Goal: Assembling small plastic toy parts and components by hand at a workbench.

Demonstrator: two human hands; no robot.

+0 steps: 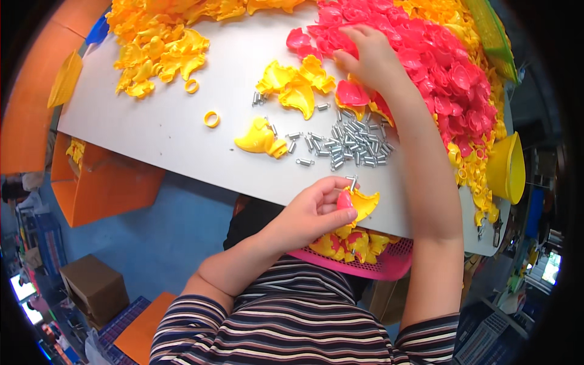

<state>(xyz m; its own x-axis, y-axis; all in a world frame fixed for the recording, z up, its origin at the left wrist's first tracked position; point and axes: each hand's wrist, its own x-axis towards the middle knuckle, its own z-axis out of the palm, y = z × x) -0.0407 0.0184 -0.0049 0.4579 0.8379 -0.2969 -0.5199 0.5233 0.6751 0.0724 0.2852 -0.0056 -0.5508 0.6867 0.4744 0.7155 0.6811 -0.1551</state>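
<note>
My left hand, near the table's front edge, is closed on a yellow plastic shell with a pink piece in it and a small metal spring at its top. My right hand reaches to the edge of a heap of pink cup-shaped pieces, thumb and fingers apart, with nothing visible between them. Below it, a pink piece sits in a yellow shell. A pile of metal springs lies between my hands, with several yellow shells beside it.
Yellow parts are heaped at the far left and behind the pink heap. Two yellow rings lie on the white table. A pink basket under the front edge holds yellow-and-pink pieces. A yellow container stands at right, an orange box at left.
</note>
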